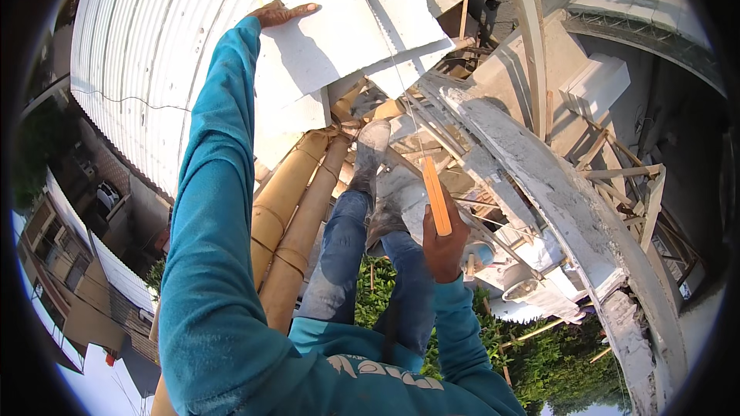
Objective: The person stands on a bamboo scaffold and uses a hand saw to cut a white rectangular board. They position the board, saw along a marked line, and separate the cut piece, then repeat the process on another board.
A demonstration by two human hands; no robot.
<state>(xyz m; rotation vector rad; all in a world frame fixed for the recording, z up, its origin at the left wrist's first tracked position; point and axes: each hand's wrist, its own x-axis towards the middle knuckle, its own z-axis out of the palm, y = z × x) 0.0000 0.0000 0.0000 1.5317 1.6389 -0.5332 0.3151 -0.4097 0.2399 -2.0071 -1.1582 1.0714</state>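
My left hand (279, 13) rests on a white board (339, 38), thumb stretched out to the right; its other fingers show only in part. In my right hand (445, 243) is the orange handle of a handsaw (435, 196). Its thin blade, seen nearly edge-on, runs up from the handle over the right part of the board. A dark, narrow strip (372, 1) lies on the board beside the blade. Below the board, my feet are by tied bamboo poles (289, 208).
Corrugated white roofing (146, 69) spreads on the left. A curved concrete ledge (555, 177) runs down the right, with timber framing (636, 200) beyond. A pale post (530, 46) rises near the upper right. Green foliage (555, 362) shows far below.
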